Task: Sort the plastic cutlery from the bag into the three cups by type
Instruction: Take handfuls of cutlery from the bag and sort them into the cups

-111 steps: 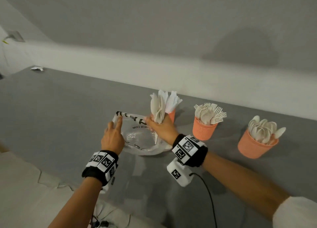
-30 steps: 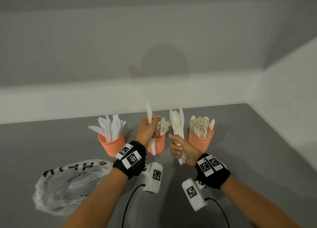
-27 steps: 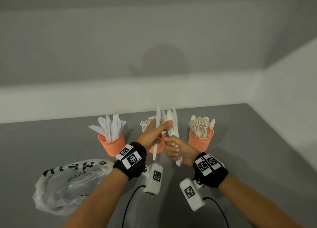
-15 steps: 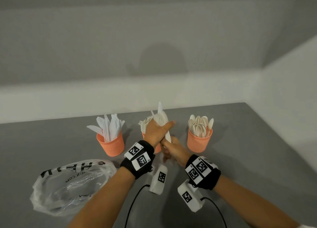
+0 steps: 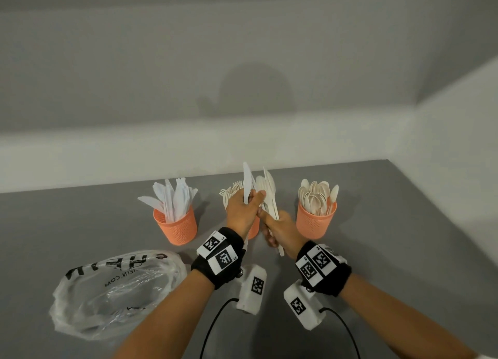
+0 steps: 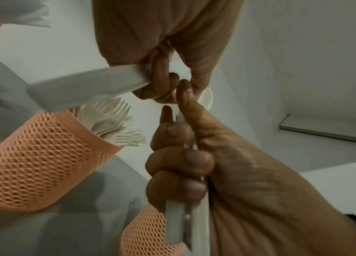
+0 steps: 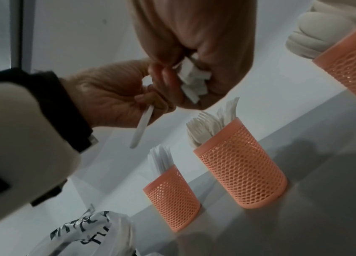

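Three orange mesh cups stand in a row: the knife cup on the left, the fork cup in the middle, the spoon cup on the right. In front of the fork cup my left hand grips one white knife upright, its handle sticking out below the fist. Right beside it, my right hand holds a bundle of mixed white cutlery. My left fingertips touch the top of that bundle. The fork cup is mostly hidden by my hands in the head view.
A crumpled clear plastic bag with black lettering lies on the grey table at the near left. White walls close off the table at the back and on the right. Cables hang from both wrist cameras.
Both hands came together in front of the middle cup. My left hand, still holding a knife, moved right onto the bundle held by my right hand. Earlier, the bundle came out of the bag.
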Available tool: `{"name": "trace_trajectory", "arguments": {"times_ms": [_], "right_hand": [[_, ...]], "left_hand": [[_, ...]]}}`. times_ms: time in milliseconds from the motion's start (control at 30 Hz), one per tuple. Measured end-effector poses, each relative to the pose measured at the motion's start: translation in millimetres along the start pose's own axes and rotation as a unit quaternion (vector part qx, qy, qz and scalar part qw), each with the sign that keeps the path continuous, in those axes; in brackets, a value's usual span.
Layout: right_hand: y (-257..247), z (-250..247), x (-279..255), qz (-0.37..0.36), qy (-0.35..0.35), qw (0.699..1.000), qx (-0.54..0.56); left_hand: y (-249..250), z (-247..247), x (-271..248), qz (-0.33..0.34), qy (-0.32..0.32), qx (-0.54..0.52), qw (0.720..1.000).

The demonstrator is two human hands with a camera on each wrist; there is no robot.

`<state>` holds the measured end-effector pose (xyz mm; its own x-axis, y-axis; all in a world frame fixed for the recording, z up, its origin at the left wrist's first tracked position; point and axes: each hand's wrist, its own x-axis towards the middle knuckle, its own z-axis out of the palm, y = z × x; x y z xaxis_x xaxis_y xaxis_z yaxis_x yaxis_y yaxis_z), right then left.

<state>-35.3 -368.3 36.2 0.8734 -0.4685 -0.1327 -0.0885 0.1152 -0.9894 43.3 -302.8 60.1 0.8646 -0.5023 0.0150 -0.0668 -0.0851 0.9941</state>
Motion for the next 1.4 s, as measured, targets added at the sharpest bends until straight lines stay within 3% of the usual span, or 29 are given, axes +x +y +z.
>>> {"name": "trace_trajectory", "arguments": {"times_ms": [233,400,500,667,767,833,933,1033,1100,1200,1267,1400], "right_hand": [[6.9,-2.5,7.5,0.015,0.007,0.998,0.054],[15.3,-15.4,10.8,0.041,0.055,0.998,0.002],[9.4,-23.7,12.5,0.078,0.004,0.996,0.045],[-10.4,-16.9,8.7,0.151,-0.169,0.968,0.105],[-12.3,-8.4,1.4,0.193,-0.247,0.947,0.07],[-14.9,-4.6,-1.4,0.208,-0.23,0.95,0.049],[-13.5,1.9,-3.9,0.092,-0.128,0.985,-0.076],[-6.3,5.8,-6.3,0.016,-0.054,0.995,-0.082],[-2.7,1.9,-4.7,0.047,-0.041,0.998,-0.002],[-0.9,-7.9,0.4,0.097,-0.046,0.99,0.088],[1.0,-13.7,3.3,0.101,-0.067,0.989,0.089],[2.7,-20.1,-0.1,0.111,-0.099,0.987,0.058]], "left_hand": [[0.0,-0.9,5.3,-0.023,0.074,-0.07,0.995],[2.1,-15.8,21.9,0.02,0.134,-0.099,0.986],[2.5,-25.0,24.3,0.017,0.061,-0.069,0.996],[-0.7,-17.5,14.2,-0.041,-0.158,-0.075,0.984],[-3.9,-8.8,9.0,-0.055,-0.157,-0.078,0.983],[-2.9,-4.7,7.4,-0.049,-0.106,-0.059,0.991],[-4.7,0.9,9.6,-0.023,-0.014,0.005,1.0],[0.2,1.8,9.5,-0.003,-0.028,-0.003,1.0],[7.4,0.0,7.3,-0.011,-0.056,-0.039,0.998],[9.2,-7.3,8.2,-0.045,-0.008,-0.068,0.997],[5.3,-12.7,9.8,-0.053,0.021,-0.082,0.995],[4.0,-15.5,10.1,-0.026,0.014,-0.068,0.997]]}}
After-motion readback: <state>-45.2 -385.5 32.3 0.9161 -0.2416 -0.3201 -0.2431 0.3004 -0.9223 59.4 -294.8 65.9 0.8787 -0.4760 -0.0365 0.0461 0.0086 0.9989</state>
